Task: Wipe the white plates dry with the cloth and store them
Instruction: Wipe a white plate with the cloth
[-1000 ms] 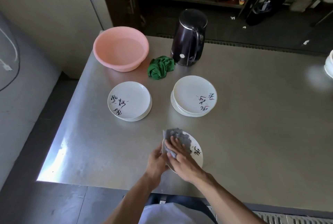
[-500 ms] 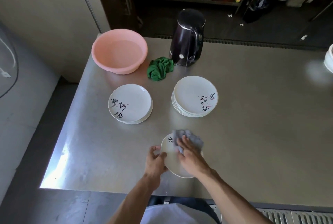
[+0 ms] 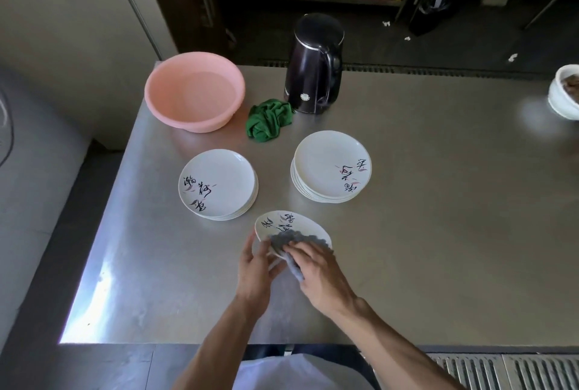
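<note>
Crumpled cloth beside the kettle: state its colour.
The crumpled cloth is green; the head view shows it clearly.

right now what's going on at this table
A person is drying a white plate. The left hand holds its rim, tilted up off the table, while the right hand holds a grey cloth against its face. Two more plate stacks sit beyond, a left stack and a taller right stack. Behind them are a pink basin, a green rag and a black kettle.
</note>
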The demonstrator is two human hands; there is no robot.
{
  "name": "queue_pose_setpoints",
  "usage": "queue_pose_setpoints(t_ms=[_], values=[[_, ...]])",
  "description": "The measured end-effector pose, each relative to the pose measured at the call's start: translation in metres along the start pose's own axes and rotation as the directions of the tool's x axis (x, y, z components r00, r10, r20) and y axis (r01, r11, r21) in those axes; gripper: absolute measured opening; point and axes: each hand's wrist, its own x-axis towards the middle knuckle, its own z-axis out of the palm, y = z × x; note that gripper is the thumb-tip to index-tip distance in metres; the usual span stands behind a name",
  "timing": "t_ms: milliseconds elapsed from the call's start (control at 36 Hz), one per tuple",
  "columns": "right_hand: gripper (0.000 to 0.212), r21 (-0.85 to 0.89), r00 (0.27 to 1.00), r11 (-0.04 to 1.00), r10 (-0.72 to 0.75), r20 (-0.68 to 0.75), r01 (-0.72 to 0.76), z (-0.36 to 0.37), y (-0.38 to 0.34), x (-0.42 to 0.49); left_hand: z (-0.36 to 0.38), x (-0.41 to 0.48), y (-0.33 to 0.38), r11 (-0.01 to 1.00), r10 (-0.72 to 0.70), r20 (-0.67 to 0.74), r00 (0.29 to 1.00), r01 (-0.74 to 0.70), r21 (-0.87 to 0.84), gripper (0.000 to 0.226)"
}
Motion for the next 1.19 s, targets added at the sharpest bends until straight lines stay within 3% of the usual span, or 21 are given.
queue_pose_setpoints(t_ms=[83,167,222,278,389,444,556,611,667,750,861,917,972,1028,1194], values=[[0.011,0.104,0.998,0.993,0.053,0.029,-0.056,-0.009,0.006,0.010,-0.008,0.005,-0.005,0.998,0.039,-0.047,0.998,-0.037,0.054,0.046],[0.029,0.305,0.983,0.935,0.171,0.067,-0.183,-0.024,0.007,0.019,-0.015,0.011,-0.015,0.994,0.028,-0.167,0.986,-0.009,0.111,0.036],[0.030,0.477,0.937,0.810,0.335,0.101,-0.341,-0.033,0.008,0.025,-0.016,0.012,-0.018,0.991,0.033,-0.136,0.990,-0.015,0.130,0.026],[0.016,0.638,0.866,0.626,0.480,0.139,-0.449,-0.041,0.014,0.029,-0.017,0.014,-0.019,0.984,0.014,-0.111,0.994,0.006,0.179,0.035],[0.018,0.838,0.746,0.231,0.609,0.271,-0.494,-0.050,0.030,0.028,-0.020,0.015,-0.017,0.985,0.011,-0.101,0.995,0.007,0.172,0.038],[0.023,0.835,0.705,0.157,0.630,0.326,-0.527,-0.046,0.039,0.025,-0.025,0.016,-0.014,0.985,0.011,-0.080,0.997,0.003,0.174,0.033],[0.019,0.772,0.524,0.063,0.769,0.367,-0.633,-0.033,0.057,0.019,-0.030,0.014,-0.014,0.971,-0.085,0.064,0.994,0.068,0.227,0.051],[0.019,0.714,0.453,0.082,0.821,0.346,-0.695,-0.025,0.060,0.017,-0.027,0.015,-0.014,0.967,-0.114,0.041,0.993,0.102,0.234,0.052],[0.023,0.652,0.428,0.164,0.862,0.270,-0.741,-0.017,0.059,0.015,-0.025,0.016,-0.015,0.968,-0.123,-0.019,0.992,0.124,0.219,0.048],[0.030,0.574,0.520,0.338,0.834,0.185,-0.746,-0.008,0.048,0.017,-0.020,0.017,-0.015,0.967,-0.123,-0.079,0.989,0.137,0.215,0.036],[0.037,0.474,0.606,0.481,0.781,0.151,-0.738,0.001,0.035,0.026,-0.015,0.017,-0.015,0.969,-0.115,-0.112,0.987,0.136,0.206,0.031],[0.039,0.304,0.662,0.613,0.745,0.087,-0.729,0.010,0.031,0.029,-0.013,0.016,-0.014,0.972,-0.101,-0.113,0.988,0.122,0.202,0.034],[0.046,0.039,0.749,0.749,0.659,0.070,-0.662,0.018,0.024,0.030,-0.009,0.016,-0.013,0.977,-0.083,-0.101,0.991,0.101,0.185,0.032],[0.055,-0.111,0.824,0.844,0.537,0.181,-0.525,0.028,0.016,0.028,-0.002,0.015,-0.011,0.982,-0.065,-0.070,0.995,0.076,0.175,0.026],[0.064,0.019,0.920,0.986,0.149,0.362,-0.167,0.030,0.004,0.005,0.006,0.016,-0.008,0.991,-0.081,-0.065,0.995,0.087,0.099,0.029]])
